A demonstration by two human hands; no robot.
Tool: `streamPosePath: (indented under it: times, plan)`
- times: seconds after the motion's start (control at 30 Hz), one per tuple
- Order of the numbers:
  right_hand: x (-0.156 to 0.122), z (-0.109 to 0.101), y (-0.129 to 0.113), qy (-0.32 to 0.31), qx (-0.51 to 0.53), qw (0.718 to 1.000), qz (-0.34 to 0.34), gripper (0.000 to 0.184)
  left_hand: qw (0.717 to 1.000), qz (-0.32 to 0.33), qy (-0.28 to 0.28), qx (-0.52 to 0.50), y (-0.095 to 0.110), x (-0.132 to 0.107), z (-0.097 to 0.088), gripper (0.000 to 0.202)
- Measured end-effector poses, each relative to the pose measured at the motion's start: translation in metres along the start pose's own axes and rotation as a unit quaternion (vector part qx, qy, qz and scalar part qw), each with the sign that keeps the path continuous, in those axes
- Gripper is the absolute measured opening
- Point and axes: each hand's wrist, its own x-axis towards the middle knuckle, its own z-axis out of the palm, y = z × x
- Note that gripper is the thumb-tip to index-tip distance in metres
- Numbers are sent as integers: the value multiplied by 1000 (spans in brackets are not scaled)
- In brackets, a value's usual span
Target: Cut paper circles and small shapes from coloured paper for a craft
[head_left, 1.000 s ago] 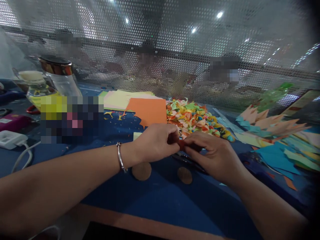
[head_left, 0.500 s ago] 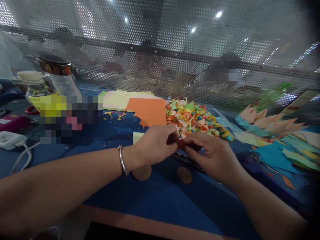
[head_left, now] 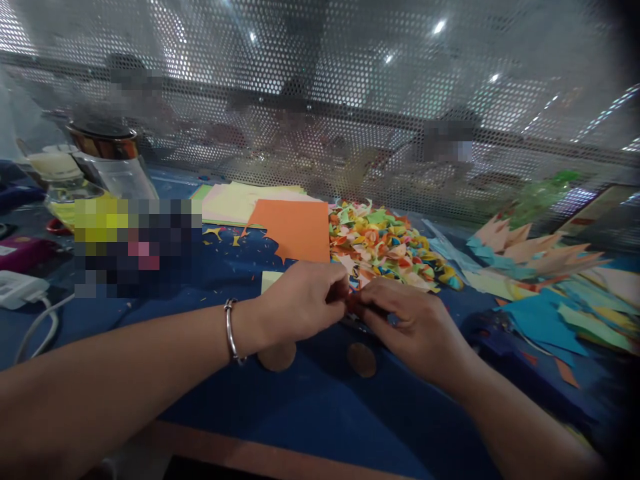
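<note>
My left hand (head_left: 307, 300) and my right hand (head_left: 407, 313) meet fingertip to fingertip over the blue table. Both are closed in a pinch on a small red-orange paper piece (head_left: 353, 304), mostly covered by the fingers. Just behind them lies a heap of small folded, curled paper pieces (head_left: 385, 240) in many colours. An orange paper sheet (head_left: 300, 230) with a jagged cut edge is beyond my left hand. Two round brown discs, one at the left (head_left: 278, 357) and one at the right (head_left: 361, 360), lie on the table below my hands.
Pale paper sheets (head_left: 233, 202) are stacked behind the orange one. A glass jar (head_left: 117, 163), a bottle (head_left: 57, 177) and a white charger (head_left: 23, 290) stand or lie at left. Pointed paper shapes (head_left: 530, 250), blue paper (head_left: 545, 317) and a dark-blue tool (head_left: 525, 367) are at right.
The view has shifted slightly, so the table things sit a little lower and farther left. Both hands stay together, pinching the small red-orange piece.
</note>
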Motion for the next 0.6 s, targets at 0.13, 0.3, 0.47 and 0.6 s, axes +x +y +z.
streamPosePath:
  times: [0.13, 0.3, 0.47, 0.6]
  plan:
    - [-1, 0, -1, -16, 10, 1000, -6, 21, 1000, 9, -20, 22, 0, 0, -3, 5]
    - [1, -4, -3, -43, 17, 999, -6, 25, 999, 7, -36, 12, -1, 0, -5, 5]
    - [2, -18, -4, -23, 2, 999, 37, 22, 994, -59, -6, -88, -5, 4, -7, 7]
    - [-20, -39, 7, 18, -56, 995, 75, 17, 967, -118, 27, -226, -18, 12, -4, 9]
